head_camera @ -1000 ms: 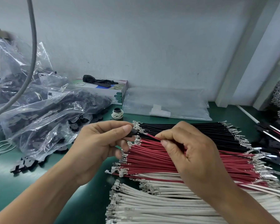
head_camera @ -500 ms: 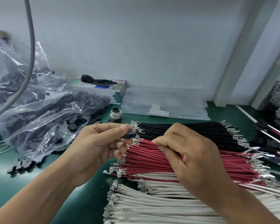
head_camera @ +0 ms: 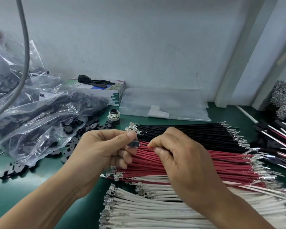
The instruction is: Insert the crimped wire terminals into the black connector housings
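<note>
A wire-harness assembly workshop. Under the hands lie sorted crimped wires; left of them, bagged black housings on a green bench.

Three wire bundles lie side by side on the table, right of centre: the rear bundle farthest back, the middle bundle before it, the front bundle nearest the viewer. The left hand and right hand sit above the middle bundle, the connector housing between them. Left lies a bag of housings. Against the rear wall stand a box and, to its right, a flat bag. A small spool sits before the box.
</note>
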### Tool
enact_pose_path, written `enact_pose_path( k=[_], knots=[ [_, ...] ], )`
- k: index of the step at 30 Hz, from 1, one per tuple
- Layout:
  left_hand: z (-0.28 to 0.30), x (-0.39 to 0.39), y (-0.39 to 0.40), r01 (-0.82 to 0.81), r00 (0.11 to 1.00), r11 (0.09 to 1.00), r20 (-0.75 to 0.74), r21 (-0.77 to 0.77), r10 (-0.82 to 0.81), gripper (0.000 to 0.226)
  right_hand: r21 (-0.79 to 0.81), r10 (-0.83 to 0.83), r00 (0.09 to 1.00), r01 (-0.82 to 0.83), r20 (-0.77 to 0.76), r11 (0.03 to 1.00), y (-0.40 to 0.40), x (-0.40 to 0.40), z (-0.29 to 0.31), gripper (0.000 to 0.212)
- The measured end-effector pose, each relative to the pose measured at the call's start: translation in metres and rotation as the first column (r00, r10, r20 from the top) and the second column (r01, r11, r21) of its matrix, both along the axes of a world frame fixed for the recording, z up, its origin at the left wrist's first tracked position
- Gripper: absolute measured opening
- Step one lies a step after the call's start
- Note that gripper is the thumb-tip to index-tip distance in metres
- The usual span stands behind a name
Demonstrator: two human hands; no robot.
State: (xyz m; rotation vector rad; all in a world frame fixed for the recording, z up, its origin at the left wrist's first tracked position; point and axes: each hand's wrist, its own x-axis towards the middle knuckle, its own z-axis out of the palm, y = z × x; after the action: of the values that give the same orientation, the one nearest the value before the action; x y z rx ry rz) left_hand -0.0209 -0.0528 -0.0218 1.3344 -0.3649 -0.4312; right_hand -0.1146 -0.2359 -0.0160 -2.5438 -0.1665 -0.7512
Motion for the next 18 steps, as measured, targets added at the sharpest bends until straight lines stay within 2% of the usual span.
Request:
enact_pose_path(
  k=[3,5,8,11,15,18],
  knots=[
    [0.000,-0.001,0.001,-0.044,0.970,0.994,0.244,0.098,0.019,0.032,0.024,-0.025,1.000,0.025,-0.003,0.999,-0.008,0.003,0.000,0.018],
    [-0.002,-0.002,0.003,-0.045,0.912,0.988,0.410,0.151,-0.021,0.033,0.098,-0.013,1.000,0.015,-0.028,0.995,-0.013,0.002,0.000,0.012],
    [-0.001,0.001,0.010,-0.100,0.822,0.958,0.565,0.268,-0.073,0.026,0.079,0.013,1.000,-0.012,-0.011,0.997,-0.014,-0.001,0.003,0.005],
    [0.002,0.003,0.014,-0.130,0.792,0.922,0.598,0.364,-0.125,0.032,0.041,0.007,1.000,-0.008,0.014,0.999,-0.014,-0.001,0.004,0.013],
    [0.001,0.000,0.013,-0.146,0.760,0.927,0.639,0.346,-0.119,0.023,0.001,-0.004,0.999,0.004,0.038,1.000,-0.012,0.001,0.003,0.017],
    [-0.001,0.002,0.010,-0.058,0.800,0.942,0.580,0.330,-0.154,0.008,0.022,0.026,0.999,-0.027,0.044,0.999,-0.012,0.002,0.001,0.017]
  ],
)
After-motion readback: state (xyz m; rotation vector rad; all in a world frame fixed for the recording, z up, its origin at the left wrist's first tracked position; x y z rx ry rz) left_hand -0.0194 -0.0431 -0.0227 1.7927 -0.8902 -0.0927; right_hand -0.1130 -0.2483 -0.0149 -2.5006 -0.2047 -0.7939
